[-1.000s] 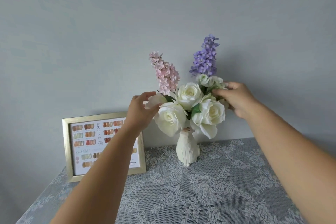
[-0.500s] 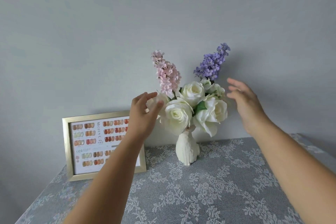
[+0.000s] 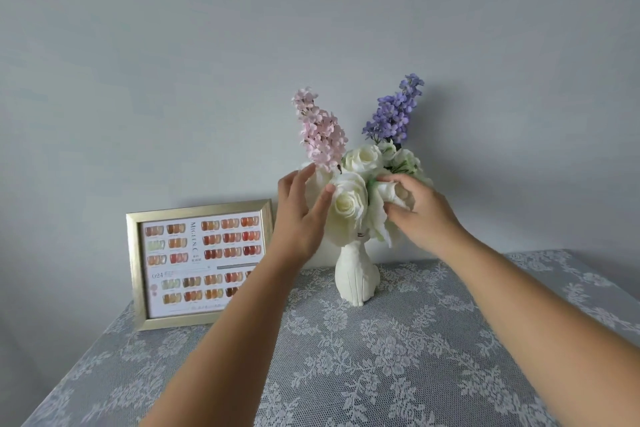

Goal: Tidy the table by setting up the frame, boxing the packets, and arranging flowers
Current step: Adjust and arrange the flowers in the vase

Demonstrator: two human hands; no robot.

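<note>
**Both hands at the bouquet in the white vase**

A table draped in a grey lace cloth with a white floral pattern [image 3: 398,357] stands against a plain pale wall. Near the middle of its far edge sits a slim white ceramic vase with ribbed sides [image 3: 356,276], upright, holding a bunch of cream-white artificial roses [image 3: 348,204]. Two taller stems rise from the bunch: a pink blossom spike [image 3: 320,130] leaning left and a purple blossom spike [image 3: 394,113] leaning right.

The left hand [image 3: 299,215] is at the left side of the bunch, fingers straight and slightly spread, with its fingertips against the leftmost rose and the foot of the pink spike; it grasps nothing. The right hand [image 3: 420,210] comes in from the right with fingers and thumb curled round a white rose on the right side of the bunch, pinching its petals.

At the far left corner of the table, a gold-framed rectangular picture showing rows of coloured nail swatches [image 3: 197,265] stands upright against the wall, well apart from the vase; the left forearm crosses in front of its lower right corner.
</note>
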